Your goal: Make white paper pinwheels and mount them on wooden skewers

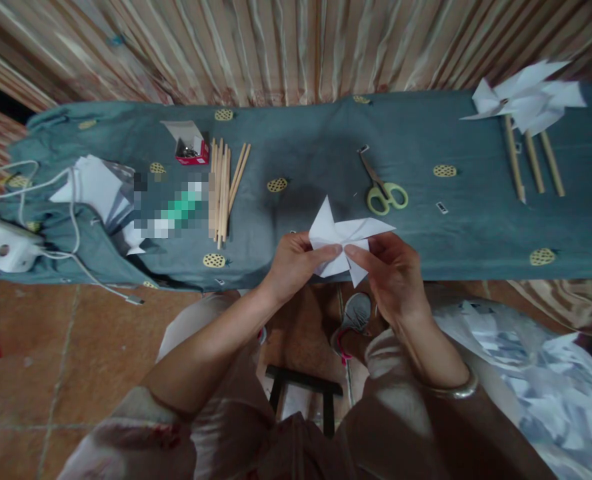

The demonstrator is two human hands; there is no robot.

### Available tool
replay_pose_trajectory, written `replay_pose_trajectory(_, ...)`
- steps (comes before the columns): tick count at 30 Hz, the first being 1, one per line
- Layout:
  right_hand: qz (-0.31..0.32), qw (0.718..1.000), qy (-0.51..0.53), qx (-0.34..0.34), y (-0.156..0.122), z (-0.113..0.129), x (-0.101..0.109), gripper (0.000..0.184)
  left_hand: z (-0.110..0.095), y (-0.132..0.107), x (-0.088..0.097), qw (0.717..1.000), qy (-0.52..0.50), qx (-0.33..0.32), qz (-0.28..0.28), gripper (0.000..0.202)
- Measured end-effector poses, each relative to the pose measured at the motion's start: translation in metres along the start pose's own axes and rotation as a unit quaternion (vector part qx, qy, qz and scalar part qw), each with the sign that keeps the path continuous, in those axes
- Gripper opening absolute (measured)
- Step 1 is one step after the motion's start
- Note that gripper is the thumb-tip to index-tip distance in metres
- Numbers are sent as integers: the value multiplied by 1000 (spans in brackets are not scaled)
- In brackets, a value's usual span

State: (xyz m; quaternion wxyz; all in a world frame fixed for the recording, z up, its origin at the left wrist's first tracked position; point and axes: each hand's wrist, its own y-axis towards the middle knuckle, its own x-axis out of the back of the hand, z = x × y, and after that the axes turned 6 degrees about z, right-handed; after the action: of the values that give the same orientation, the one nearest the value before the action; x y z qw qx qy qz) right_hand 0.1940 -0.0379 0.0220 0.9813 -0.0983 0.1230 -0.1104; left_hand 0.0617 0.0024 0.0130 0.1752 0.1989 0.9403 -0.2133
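A white paper pinwheel (pixel 343 232) is held just over the table's near edge, its folded points fanning outward. My left hand (pixel 299 260) pinches it from the left, the thumb pressed near the centre. From the right, my right hand (pixel 393 267) grips it too, with its thumb beside the other one at the middle. The fingers behind the paper are mostly hidden. Beyond the right hand lies a pair of scissors (pixel 383 190) with yellow-green handles, blades pointing away. No stick shows on the pinwheel in my hands.
Wooden sticks (pixel 221 193) lie left of centre, near a red box of small metal pieces (pixel 191 150). White paper sheets (pixel 96 187), a white power strip (pixel 6 243) and cables sit left. Pinwheels on sticks (pixel 531 100) lie far right. A plastic bag of paper (pixel 551 380) stands lower right.
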Motion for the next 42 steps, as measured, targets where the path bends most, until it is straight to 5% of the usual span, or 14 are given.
replay_pose_trajectory(17, -25, 1000, 14, -13, 3, -1, 1, 26, -3, 1, -3, 999, 25, -11, 21, 31)
replay_pose_trajectory(33, -6, 1000, -15, -4, 2, -3, 1, 22, -2, 2, 2, 997, 74, -12, 11, 19)
replay_pose_trajectory(42, -2, 999, 39, 1, 7, 5, -2, 20, -11, 3, 3, 1000, 3, -9, -17, 21)
